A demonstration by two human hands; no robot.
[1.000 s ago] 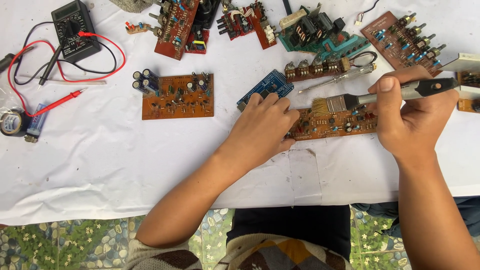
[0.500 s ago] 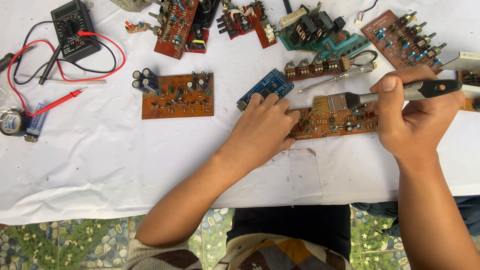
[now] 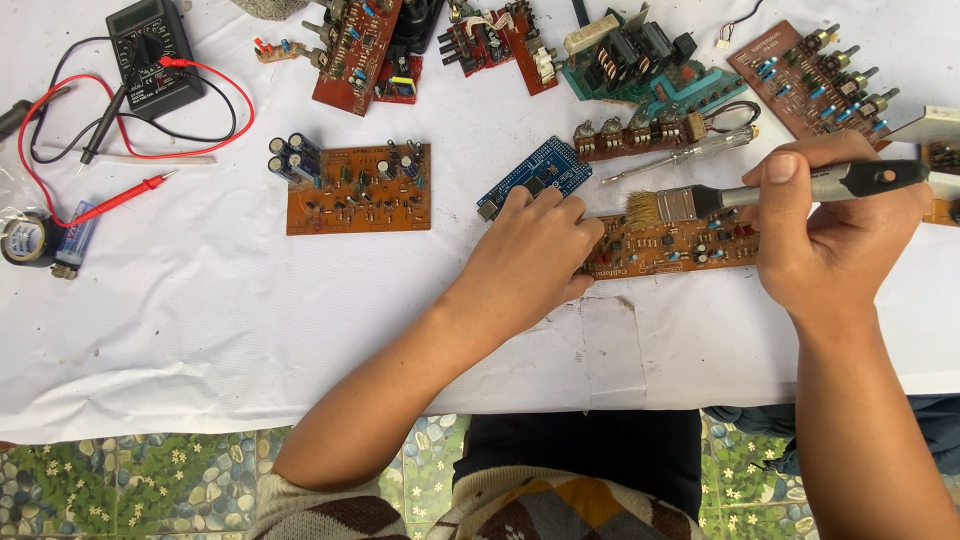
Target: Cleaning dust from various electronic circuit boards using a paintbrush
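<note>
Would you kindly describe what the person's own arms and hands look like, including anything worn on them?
Both forearms are bare, and the left hand and right hand wear no gloves, rings or watch that I can see. Knitted sleeves patterned in brown, cream and dark diamonds are pushed up near the elbows.

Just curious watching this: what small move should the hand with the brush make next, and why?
Probably sweep the flat paintbrush rightward along the long orange circuit board: its bristles rest at the board's left end, the left hand pins that end, and the right hand grips the handle.
</note>
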